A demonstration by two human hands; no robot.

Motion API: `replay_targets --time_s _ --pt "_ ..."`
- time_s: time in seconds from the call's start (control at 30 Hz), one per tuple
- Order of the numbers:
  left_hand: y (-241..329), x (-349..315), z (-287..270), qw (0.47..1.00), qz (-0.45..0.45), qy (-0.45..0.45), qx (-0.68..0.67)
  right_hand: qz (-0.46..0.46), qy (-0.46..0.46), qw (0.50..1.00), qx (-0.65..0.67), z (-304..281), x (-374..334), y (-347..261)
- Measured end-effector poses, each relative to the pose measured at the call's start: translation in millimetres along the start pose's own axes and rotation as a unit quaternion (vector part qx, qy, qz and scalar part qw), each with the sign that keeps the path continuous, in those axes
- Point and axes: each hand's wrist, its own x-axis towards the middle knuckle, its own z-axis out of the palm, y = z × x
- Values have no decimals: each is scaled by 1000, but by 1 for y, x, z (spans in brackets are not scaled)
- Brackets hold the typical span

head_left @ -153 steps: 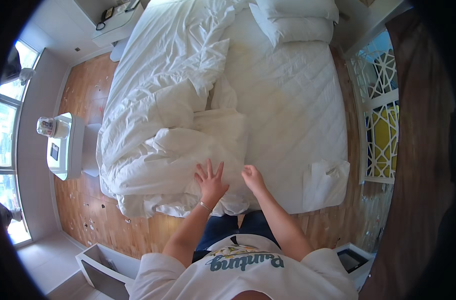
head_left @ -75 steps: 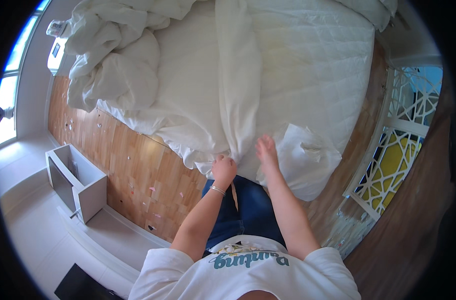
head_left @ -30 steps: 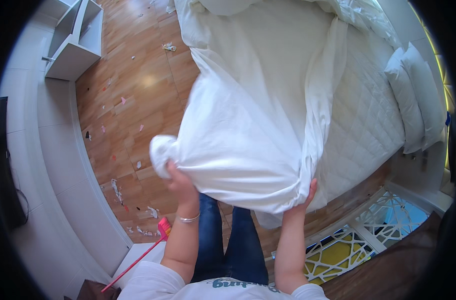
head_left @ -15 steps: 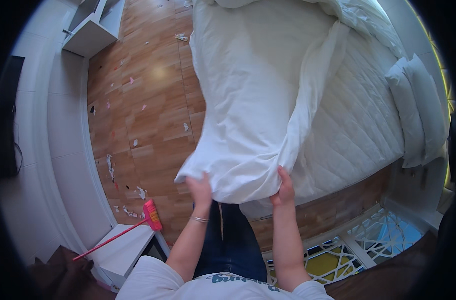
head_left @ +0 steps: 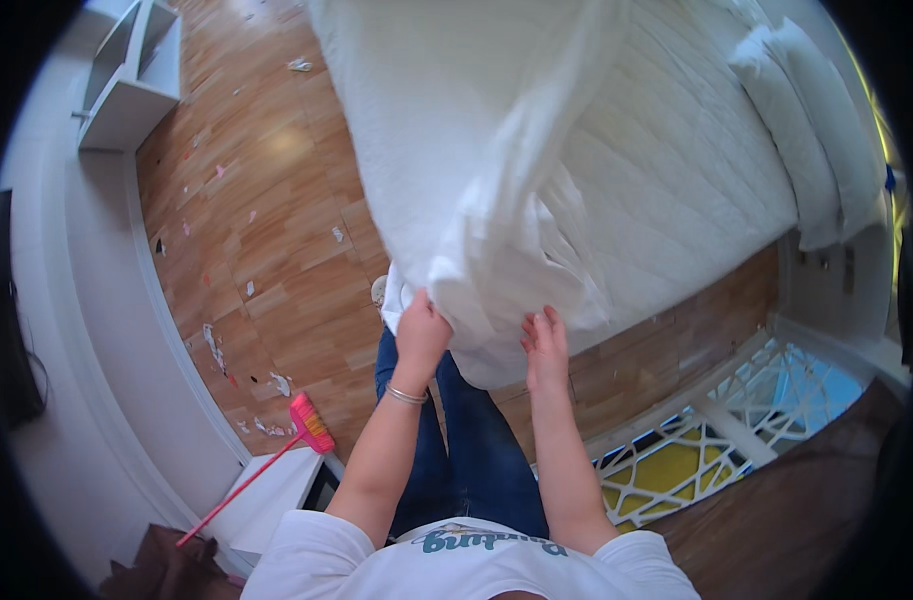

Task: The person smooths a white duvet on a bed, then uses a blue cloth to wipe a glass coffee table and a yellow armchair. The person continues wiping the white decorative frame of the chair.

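A white bed sheet (head_left: 506, 220) hangs bunched and blurred by motion over the near corner of the bed. My left hand (head_left: 423, 328) is closed on its edge, fingers wrapped round the cloth. My right hand (head_left: 545, 345) is just to the right, fingers apart and raised beside the sheet, with no cloth visible in its grasp. Under the sheet lies a white quilted mattress (head_left: 676, 190), its surface bare on the right. Two white pillows (head_left: 791, 140) lean along the bed's right end.
Scraps of paper litter the wooden floor (head_left: 276, 200) left of the bed. A pink broom (head_left: 311, 422) leans by a white cabinet (head_left: 271, 490) at lower left. A white lattice railing (head_left: 721, 430) runs at lower right. An open white shelf unit (head_left: 131, 105) stands at far left.
The sheet has been swept up and gathered toward the middle, uncovering more mattress on the right. My right hand has let go of its edge; my left hand has moved slightly right and up.
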Motion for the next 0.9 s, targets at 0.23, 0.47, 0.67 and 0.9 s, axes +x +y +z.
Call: replay_targets --time_s 0.23,0.47,0.67,0.9 --pt "16 -6 31 985 170 20 -18 47 102 978 178 -54 39 87" --pt "32 -17 63 992 109 14 60 106 -48 949 291 -58 71 86" --pt "21 9 63 967 103 97 -211 78 -84 947 299 -59 72 38" --pt "-9 1 70 985 63 75 -142 -90 69 981 160 -87 -54 -77"
